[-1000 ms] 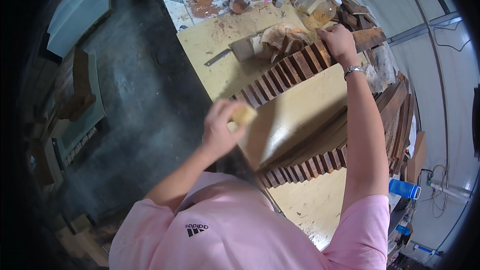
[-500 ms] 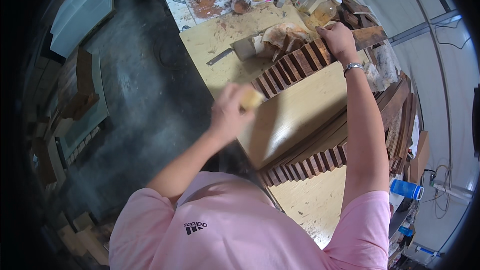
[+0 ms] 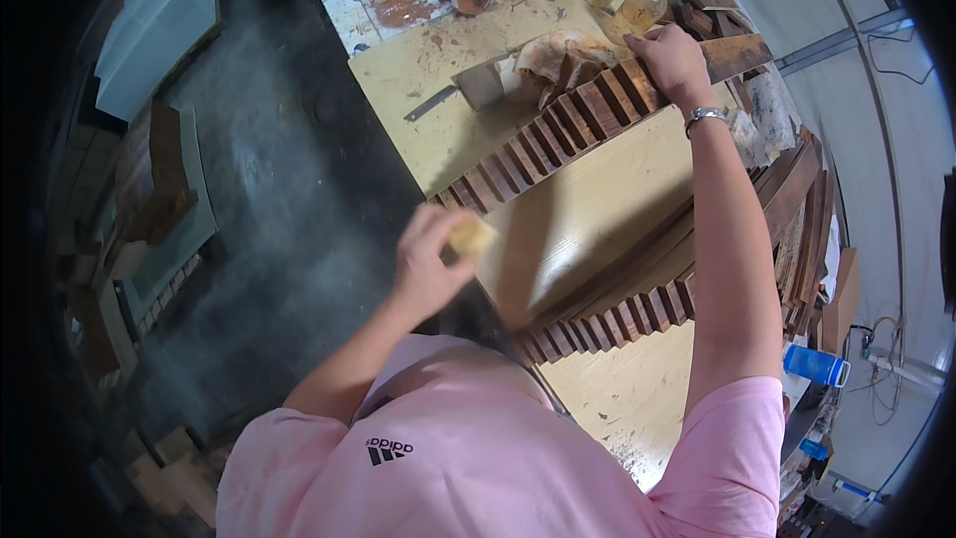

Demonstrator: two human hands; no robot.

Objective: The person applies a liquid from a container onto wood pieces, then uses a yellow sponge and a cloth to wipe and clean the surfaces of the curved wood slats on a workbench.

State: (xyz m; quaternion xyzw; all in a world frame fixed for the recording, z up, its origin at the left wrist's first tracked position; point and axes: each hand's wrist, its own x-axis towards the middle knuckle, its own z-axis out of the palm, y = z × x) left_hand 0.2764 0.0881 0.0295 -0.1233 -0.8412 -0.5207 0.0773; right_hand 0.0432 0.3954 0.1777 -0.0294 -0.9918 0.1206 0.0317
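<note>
My left hand (image 3: 423, 264) is closed round a small pale yellow block (image 3: 471, 236), beside the near left end of a long notched brown wooden strip (image 3: 558, 135). Whether the block touches the wood I cannot tell. At the strip's far right end, my right hand (image 3: 673, 70) grips it from above, fingers wrapped over its edge. The strip runs slantwise across a pale wooden board (image 3: 597, 184). Closer to me lie several more notched strips (image 3: 617, 321), stacked side by side and partly covered by my right forearm.
Behind the strip are a stained crumpled cloth (image 3: 558, 60) and a metal ruler (image 3: 430, 104). Jars, bottles and a brown-smeared sheet (image 3: 398, 2) crowd the table's far end. Dark planks (image 3: 792, 184) and a blue container (image 3: 817, 366) are at the right. Dark floor (image 3: 269, 189) lies left.
My left hand has moved down and left with the yellow block, uncovering more of the strip's near end. My right hand keeps its hold at the far end.
</note>
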